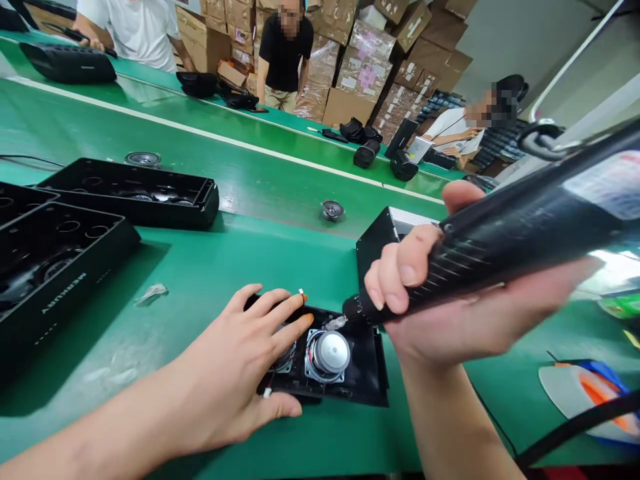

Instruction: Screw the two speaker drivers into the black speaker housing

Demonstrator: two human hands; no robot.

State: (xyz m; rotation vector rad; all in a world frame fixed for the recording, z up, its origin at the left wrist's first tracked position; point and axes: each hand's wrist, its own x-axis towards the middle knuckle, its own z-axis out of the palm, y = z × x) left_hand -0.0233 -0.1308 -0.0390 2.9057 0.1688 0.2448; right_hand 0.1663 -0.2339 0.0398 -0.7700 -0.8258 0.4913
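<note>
Slipping could drive the screwdriver (505,233), clamped in the right hand (450,327), into the right speaker (333,353) if the splayed left hand (250,353) lifts.

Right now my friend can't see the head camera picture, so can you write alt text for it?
The right hand grips a black screwdriver, its tip beside a round speaker on a black panel; the left hand spreads over the panel. Black cases lie at left on the green table, with people and boxes behind.
</note>
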